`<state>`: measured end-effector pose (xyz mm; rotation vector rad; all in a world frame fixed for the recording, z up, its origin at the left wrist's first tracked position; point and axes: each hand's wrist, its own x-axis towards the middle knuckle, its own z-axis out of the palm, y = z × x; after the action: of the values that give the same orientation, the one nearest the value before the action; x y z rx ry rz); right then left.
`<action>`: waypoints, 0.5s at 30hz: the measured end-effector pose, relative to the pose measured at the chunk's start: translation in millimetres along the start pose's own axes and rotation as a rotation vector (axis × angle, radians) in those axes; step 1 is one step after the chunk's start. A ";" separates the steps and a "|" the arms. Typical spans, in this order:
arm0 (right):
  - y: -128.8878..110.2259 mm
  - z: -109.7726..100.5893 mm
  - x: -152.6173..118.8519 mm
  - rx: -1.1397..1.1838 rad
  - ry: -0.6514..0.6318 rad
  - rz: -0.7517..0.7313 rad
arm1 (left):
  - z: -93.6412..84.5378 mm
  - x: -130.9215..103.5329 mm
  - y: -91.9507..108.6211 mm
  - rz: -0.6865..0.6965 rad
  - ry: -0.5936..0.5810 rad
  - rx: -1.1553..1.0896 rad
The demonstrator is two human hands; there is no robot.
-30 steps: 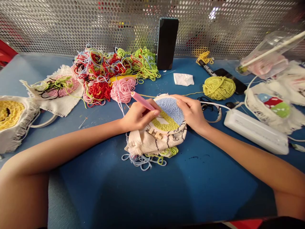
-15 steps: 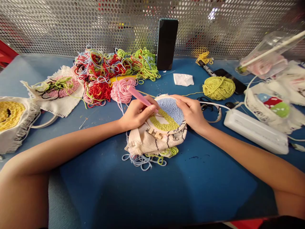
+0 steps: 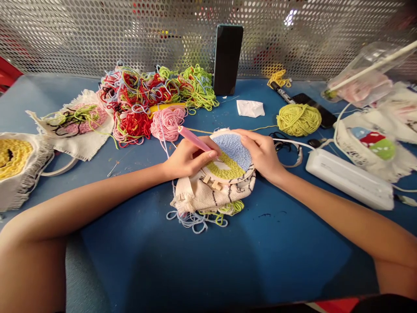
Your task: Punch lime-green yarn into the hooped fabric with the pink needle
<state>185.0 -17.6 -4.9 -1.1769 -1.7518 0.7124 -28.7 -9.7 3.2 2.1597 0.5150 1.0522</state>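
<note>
My left hand (image 3: 192,158) is closed round a pink punch needle (image 3: 192,139), whose tip meets the hooped cloth near the green stitches; the tip itself is hard to make out. My right hand (image 3: 262,152) grips the right rim of the round embroidery hoop (image 3: 224,180). Light blue loops (image 3: 233,147) fill the hoop's upper right, and yellow-green loops (image 3: 233,171) ring a small bare patch at lower left. Loose cream cloth (image 3: 208,195) bunches below the hoop, with blue yarn ends (image 3: 195,219) on the table. A yellow-green strand runs behind the hoop.
Tangled yarn (image 3: 140,93) and a pink yarn ball (image 3: 167,123) lie at back left. An upright phone (image 3: 228,60) stands before the perforated metal screen (image 3: 156,39). To the right are a green yarn ball (image 3: 299,119), a white device (image 3: 350,178) and a stitched cloth (image 3: 371,143).
My left hand and the pink punch needle have shifted slightly down, and the needle's upper end has moved a little right. My right hand and the hoop have hardly moved.
</note>
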 end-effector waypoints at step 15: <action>-7.0 -0.9 -4.9 -0.005 -0.012 -0.043 | 6.5 1.4 6.4 0.084 -0.227 0.286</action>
<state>183.7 -24.8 -0.4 -1.1369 -1.7845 0.6909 -22.3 -15.9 5.7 2.5337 0.4958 0.7999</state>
